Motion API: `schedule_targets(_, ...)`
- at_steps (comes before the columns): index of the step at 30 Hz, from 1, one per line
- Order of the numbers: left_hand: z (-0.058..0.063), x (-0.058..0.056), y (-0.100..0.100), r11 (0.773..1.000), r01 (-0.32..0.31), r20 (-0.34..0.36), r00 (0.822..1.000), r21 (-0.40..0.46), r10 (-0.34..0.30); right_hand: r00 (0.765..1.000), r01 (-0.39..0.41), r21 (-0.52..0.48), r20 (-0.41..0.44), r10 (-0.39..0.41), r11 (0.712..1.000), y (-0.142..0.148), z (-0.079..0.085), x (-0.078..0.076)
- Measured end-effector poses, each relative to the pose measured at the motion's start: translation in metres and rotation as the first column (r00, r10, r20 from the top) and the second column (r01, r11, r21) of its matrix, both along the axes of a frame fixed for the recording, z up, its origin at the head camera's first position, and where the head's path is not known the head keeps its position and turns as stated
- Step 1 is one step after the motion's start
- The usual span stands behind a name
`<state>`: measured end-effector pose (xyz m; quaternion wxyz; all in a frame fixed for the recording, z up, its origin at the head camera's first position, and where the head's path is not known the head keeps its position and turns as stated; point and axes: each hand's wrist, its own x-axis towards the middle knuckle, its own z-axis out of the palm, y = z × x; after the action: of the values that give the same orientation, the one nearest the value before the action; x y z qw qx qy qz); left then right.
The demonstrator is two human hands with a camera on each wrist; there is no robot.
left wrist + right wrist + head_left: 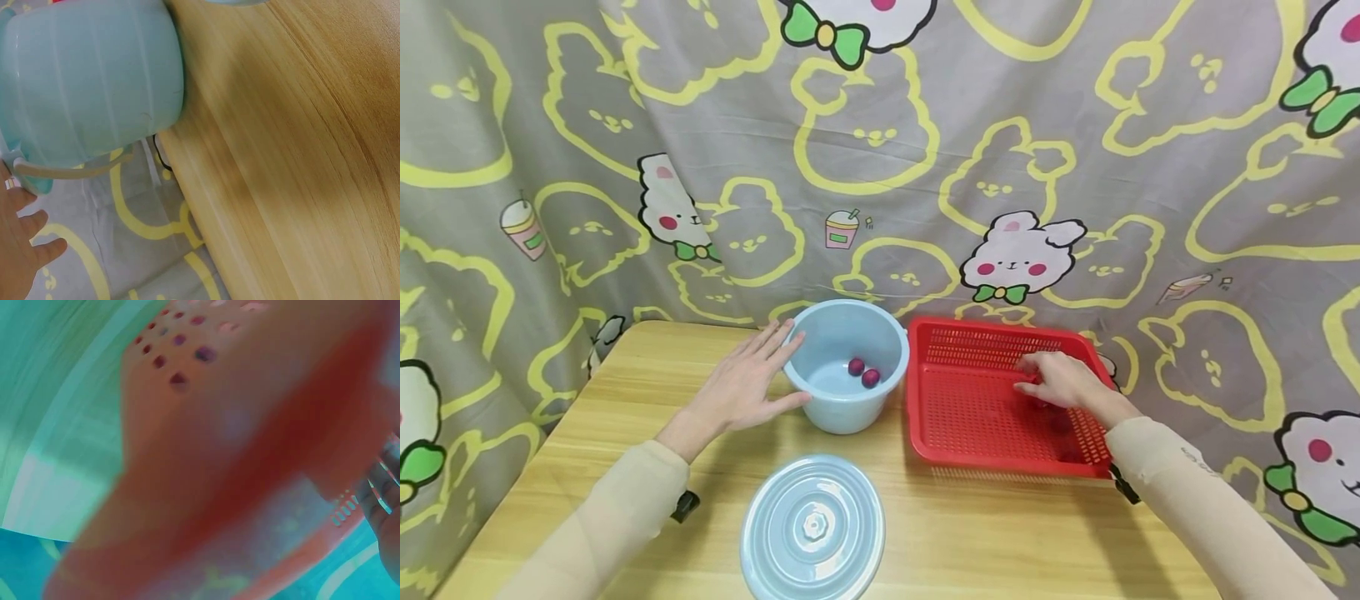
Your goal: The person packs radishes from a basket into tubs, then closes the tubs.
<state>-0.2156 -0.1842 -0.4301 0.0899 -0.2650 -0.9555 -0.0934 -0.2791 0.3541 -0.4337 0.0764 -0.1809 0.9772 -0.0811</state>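
Observation:
My left hand (748, 379) is spread at the left rim of a light blue bucket (842, 412), thumb and fingers straight. In the left wrist view its fingers (50, 251) lie near the bucket's pale handle (75, 170). Two small dark red round fruits, like plums (870, 378), lie on the bucket's floor. My right hand (1060, 379) reaches down into a red slotted plastic basket (955, 408), its thumb and fingers apart with red basket showing between them. Dark round shapes in the basket (1060, 421) lie beneath that hand, partly hidden by it.
A round light blue lid (812, 525) with a central knob lies on the wooden table (985, 533) in front of the bucket. Behind the table hangs a grey patterned curtain (880, 225). The basket's blurred wall (206, 456) fills much of the right wrist view.

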Motion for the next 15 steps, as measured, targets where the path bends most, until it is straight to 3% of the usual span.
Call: schedule_targets(15, -0.001, 0.000, 0.000, 1.000, -0.003, 0.010, 1.000, 0.008, 0.003, 0.998, -0.019, 0.073, 0.061, 0.015, 0.997, 0.012, -0.013, -0.004)
